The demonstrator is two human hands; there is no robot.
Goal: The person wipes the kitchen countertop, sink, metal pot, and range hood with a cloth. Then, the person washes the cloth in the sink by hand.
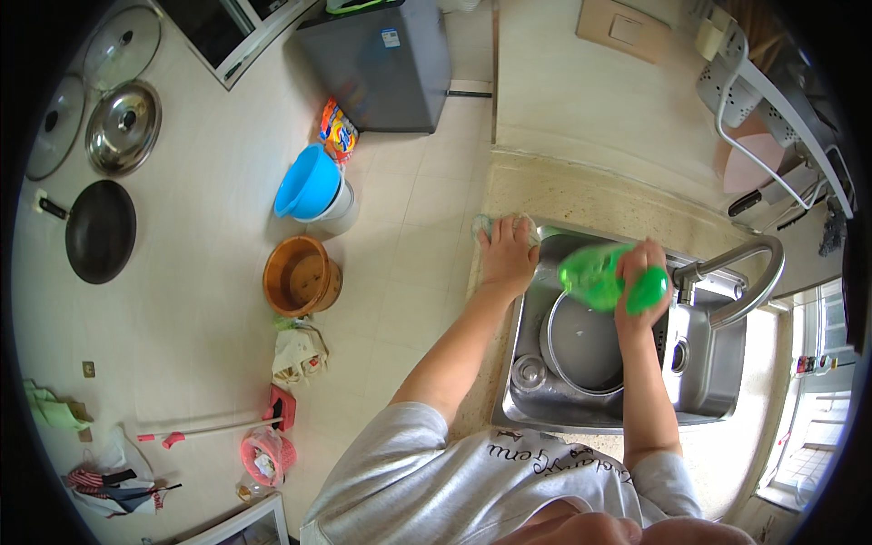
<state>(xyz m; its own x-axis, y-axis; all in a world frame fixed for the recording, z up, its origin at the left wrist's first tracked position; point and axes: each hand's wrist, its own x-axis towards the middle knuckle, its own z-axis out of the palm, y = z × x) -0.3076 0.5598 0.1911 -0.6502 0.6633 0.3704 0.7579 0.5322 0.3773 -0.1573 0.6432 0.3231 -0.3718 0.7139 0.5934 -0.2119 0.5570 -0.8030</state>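
My right hand (644,286) grips a green translucent squeeze bottle (591,278) with a green cap, tilted on its side above the larger bowl of the stainless-steel sink (507,388). Motion blurs the bottle. Below it, a round metal pan (579,340) holds cloudy liquid, partly hidden by my right forearm. My left hand (507,262) lies over a pale cloth (482,225) at the sink's far left corner, fingers spread. Whether they grip the cloth cannot be seen. A round drain strainer (529,372) sits beside the pan.
A curved faucet (749,272) arches over the smaller sink bowl on the right. Knives (763,197) hang from a wall rack at upper right. On the floor to the left stand a brown bucket (303,278), a blue basin (310,182) and a pink waste bin (269,456).
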